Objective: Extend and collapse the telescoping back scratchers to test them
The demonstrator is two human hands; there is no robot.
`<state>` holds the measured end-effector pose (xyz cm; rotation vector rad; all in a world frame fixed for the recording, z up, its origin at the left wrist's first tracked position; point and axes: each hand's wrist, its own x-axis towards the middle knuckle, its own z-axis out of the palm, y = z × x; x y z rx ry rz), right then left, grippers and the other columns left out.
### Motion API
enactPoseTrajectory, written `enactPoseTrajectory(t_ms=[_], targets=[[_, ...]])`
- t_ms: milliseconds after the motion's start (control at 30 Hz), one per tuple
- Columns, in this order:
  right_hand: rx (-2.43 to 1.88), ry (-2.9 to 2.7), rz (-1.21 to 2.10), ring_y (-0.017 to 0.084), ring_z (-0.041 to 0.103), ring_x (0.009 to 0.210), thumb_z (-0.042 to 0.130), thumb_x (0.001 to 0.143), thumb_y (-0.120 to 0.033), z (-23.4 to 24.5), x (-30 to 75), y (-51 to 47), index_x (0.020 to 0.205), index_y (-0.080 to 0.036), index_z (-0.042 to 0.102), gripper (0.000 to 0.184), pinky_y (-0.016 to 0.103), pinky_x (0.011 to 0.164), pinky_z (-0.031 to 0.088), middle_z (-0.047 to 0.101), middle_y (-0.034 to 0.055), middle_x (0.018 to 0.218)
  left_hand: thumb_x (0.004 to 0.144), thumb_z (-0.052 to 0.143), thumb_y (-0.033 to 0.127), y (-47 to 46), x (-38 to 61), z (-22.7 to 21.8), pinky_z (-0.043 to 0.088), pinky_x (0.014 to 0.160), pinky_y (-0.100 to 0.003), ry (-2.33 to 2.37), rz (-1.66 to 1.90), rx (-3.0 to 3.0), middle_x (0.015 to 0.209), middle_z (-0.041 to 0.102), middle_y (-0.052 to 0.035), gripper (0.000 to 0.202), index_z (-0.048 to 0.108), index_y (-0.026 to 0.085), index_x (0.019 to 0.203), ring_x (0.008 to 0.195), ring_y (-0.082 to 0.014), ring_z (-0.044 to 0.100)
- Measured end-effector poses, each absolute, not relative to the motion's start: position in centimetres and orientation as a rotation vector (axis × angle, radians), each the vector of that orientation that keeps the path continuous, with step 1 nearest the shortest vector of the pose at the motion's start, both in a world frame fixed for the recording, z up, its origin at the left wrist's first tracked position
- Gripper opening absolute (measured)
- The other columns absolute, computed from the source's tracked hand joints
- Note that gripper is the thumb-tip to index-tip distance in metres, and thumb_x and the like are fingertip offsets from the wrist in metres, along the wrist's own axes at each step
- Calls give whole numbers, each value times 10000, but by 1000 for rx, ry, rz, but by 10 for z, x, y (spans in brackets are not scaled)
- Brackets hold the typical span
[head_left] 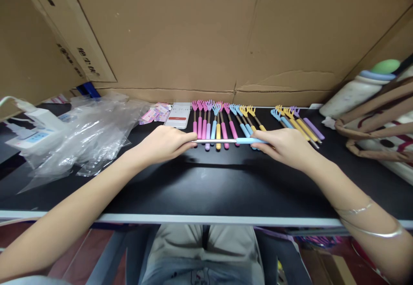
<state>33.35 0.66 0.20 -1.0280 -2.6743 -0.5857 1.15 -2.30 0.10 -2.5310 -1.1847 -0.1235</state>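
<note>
I hold a telescopic back scratcher [226,140] level across the black table [206,181]. My left hand [166,143] pinches the end of its metal rod; my right hand [284,146] grips its blue handle. Behind it lies a row of small back scratchers [222,121] with pink, purple, blue and yellow handles and claw-shaped heads pointing away from me. A second group of blue, yellow and purple ones [297,123] lies just past my right hand.
A white phone [178,115] and pink labels [155,113] lie left of the row. Crumpled clear plastic bags [84,134] and a white power strip [35,130] fill the left side. A bag [377,134] and a bottle [358,91] stand at right. Cardboard [206,35] walls the back.
</note>
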Motion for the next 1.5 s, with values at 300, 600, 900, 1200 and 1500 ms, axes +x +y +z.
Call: enactPoseTrajectory(t_ms=[300,600,900,1200,1500], targets=[[-932,-2595,-697,132,605,639,367,939,-455,-5,331,5,878,-216,623,355,253,541,294,689,14,740,957,318,367,-27,11,8,250,516,-240,-1219,-102,-2618,611,581,8,305,540,204,826,541,-140,520],[-875,-2542,-920,120,573,627,400,929,-445,-5,324,-4,831,-222,641,343,272,546,296,668,10,714,943,333,335,-30,11,16,265,529,-221,-1318,-118,-2913,554,486,49,295,495,199,737,497,-105,450],[-761,-2486,-1078,113,553,603,444,917,-428,-5,322,-7,843,-227,642,292,274,545,303,653,-3,677,945,341,357,-34,12,22,302,561,-200,-1450,-74,-3135,633,541,57,323,552,200,758,567,-92,489],[-779,-2498,-977,121,555,573,436,920,-406,-5,319,-7,814,-200,628,301,270,523,272,666,8,669,948,344,352,-31,12,16,238,515,-231,-1299,-86,-2852,558,503,47,320,484,193,708,505,-105,466],[-1182,-2669,-219,149,507,527,310,929,-486,-7,317,-3,878,-216,591,393,252,513,261,566,-4,573,939,366,345,-29,15,-2,208,488,-256,-1063,-351,-2417,617,608,14,328,539,193,706,573,-132,558]])
